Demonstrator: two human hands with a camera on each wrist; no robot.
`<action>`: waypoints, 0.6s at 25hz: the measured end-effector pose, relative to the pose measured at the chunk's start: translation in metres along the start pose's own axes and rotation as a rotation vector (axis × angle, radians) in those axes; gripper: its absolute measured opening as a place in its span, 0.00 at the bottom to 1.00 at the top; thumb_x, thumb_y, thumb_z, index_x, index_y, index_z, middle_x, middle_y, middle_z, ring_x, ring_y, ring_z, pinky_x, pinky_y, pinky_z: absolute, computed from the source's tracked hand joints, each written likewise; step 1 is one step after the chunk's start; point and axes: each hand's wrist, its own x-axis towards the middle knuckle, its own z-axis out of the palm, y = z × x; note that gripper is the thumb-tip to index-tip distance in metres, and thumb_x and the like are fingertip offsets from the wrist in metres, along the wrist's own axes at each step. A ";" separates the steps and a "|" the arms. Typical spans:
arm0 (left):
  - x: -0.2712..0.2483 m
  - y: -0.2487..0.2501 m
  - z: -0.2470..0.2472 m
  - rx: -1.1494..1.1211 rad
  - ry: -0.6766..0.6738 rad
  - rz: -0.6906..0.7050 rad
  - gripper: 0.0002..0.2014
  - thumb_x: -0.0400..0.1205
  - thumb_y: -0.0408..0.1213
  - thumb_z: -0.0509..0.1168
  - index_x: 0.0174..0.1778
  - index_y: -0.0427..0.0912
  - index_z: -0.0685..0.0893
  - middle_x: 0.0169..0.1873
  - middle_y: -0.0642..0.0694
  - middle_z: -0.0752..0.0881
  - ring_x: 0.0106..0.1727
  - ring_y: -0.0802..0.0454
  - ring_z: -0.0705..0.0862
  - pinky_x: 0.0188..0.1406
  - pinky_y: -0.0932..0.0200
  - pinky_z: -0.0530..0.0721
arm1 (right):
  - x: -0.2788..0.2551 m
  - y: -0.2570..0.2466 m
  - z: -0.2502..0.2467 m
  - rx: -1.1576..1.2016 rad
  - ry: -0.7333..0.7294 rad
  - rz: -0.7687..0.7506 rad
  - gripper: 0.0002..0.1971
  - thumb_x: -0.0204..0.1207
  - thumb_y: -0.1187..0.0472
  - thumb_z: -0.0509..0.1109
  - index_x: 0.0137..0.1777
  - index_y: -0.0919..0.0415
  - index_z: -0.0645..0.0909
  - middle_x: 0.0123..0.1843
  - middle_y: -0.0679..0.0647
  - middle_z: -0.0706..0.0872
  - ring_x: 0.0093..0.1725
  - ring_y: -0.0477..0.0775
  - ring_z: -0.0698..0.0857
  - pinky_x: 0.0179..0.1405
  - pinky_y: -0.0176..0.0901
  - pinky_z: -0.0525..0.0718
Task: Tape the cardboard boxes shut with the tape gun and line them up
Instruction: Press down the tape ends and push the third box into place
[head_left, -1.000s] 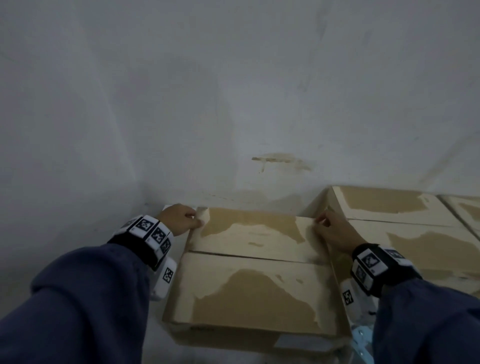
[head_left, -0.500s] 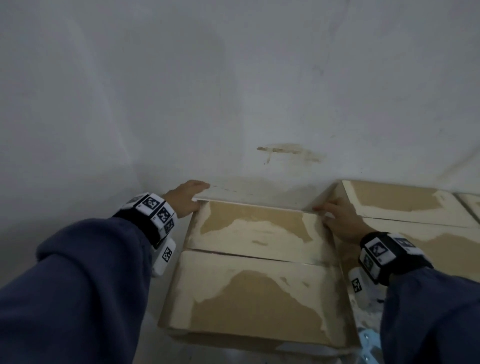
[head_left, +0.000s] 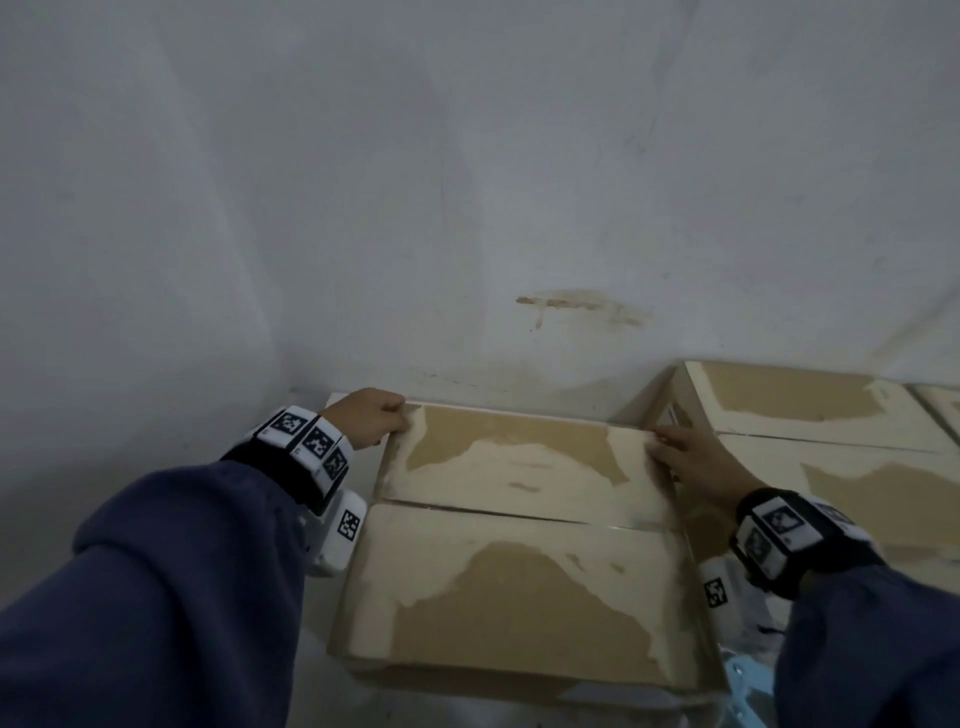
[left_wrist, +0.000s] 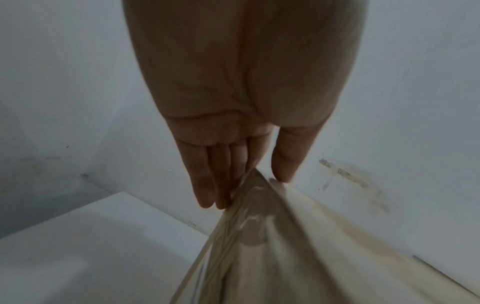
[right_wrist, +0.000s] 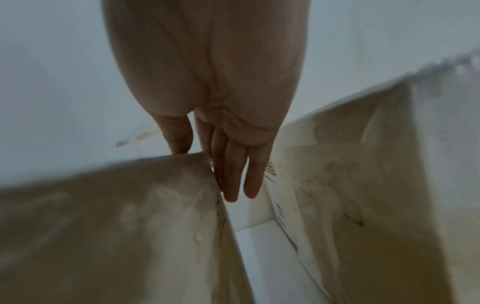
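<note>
The lining-up step looks in hand: the left hand and right hand pinch the far corners of a closed cardboard box, thumbs on top and fingers down its sides, beside a second box by the wall, so next likely comes squaring them.

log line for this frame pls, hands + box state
left hand: holds box far-left corner | right hand: holds far-right corner | gap to neighbour box | tape gun: not visible
</note>
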 end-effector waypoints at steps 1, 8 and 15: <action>-0.002 -0.003 -0.001 -0.005 -0.043 0.001 0.07 0.78 0.39 0.69 0.43 0.39 0.80 0.49 0.37 0.82 0.52 0.46 0.80 0.57 0.52 0.78 | -0.004 0.001 0.000 0.057 -0.037 0.014 0.15 0.82 0.60 0.63 0.65 0.64 0.78 0.59 0.58 0.83 0.61 0.59 0.81 0.65 0.51 0.75; -0.019 -0.009 0.009 0.062 -0.085 0.045 0.21 0.83 0.40 0.63 0.72 0.36 0.75 0.68 0.41 0.81 0.69 0.45 0.78 0.73 0.51 0.73 | -0.012 0.014 0.011 0.058 -0.161 0.017 0.27 0.84 0.52 0.57 0.81 0.57 0.58 0.78 0.55 0.70 0.75 0.58 0.71 0.78 0.58 0.66; -0.063 0.008 0.015 0.007 -0.178 0.001 0.26 0.88 0.44 0.52 0.82 0.47 0.56 0.78 0.49 0.67 0.77 0.52 0.67 0.66 0.61 0.66 | -0.044 0.002 0.015 0.049 -0.072 0.006 0.21 0.85 0.49 0.54 0.70 0.61 0.74 0.67 0.59 0.81 0.62 0.57 0.79 0.62 0.49 0.74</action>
